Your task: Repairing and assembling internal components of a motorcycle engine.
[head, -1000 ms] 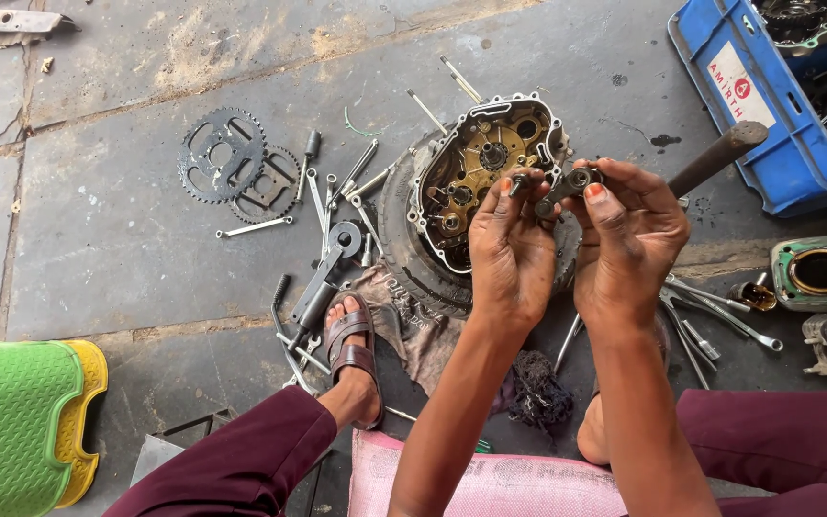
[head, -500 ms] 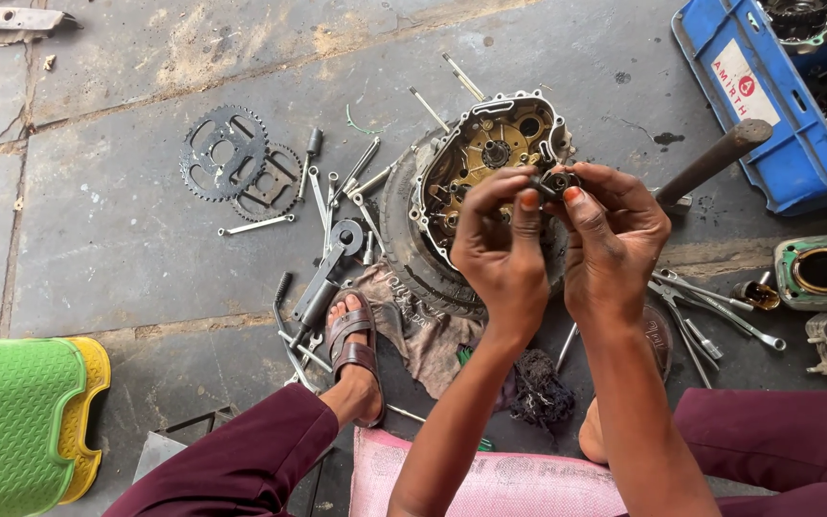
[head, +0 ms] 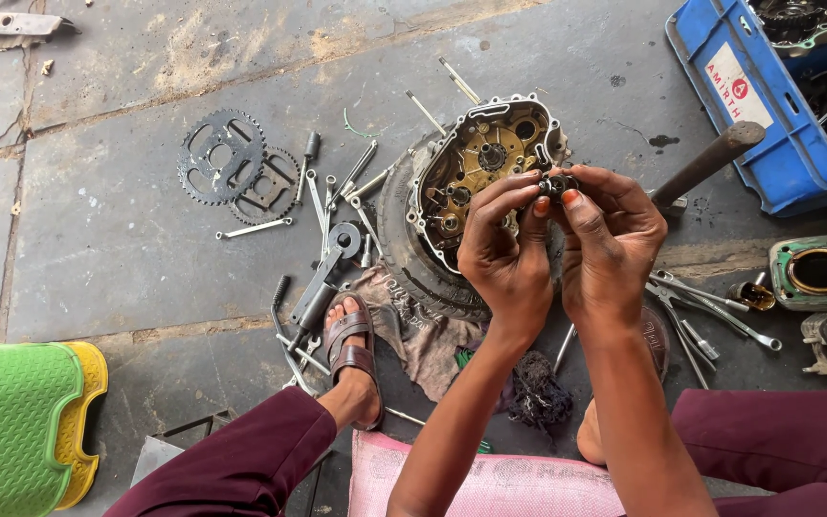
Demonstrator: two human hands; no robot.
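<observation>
Where both hands meet at frame centre: left hand (head: 507,251) and right hand (head: 613,239) pinch one small part (head: 557,183), fingertips together, above engine case (head: 482,168).

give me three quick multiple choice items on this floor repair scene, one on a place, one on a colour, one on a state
1. Where do the two sprockets lie?
A. inside the blue crate
B. on the floor, left of the engine case
C. on the green mat

2. What colour is the plastic crate at upper right?
A. blue
B. red
C. white

3. How is the small dark part held?
A. it lies loose on the floor
B. in the left hand alone
C. pinched between the fingertips of both hands

Answers:
1. B, the sprockets sit on bare concrete left of the open engine case.
2. A, the crate walls are plainly blue.
3. C, the left hand and right hand meet on it above the case.
</observation>
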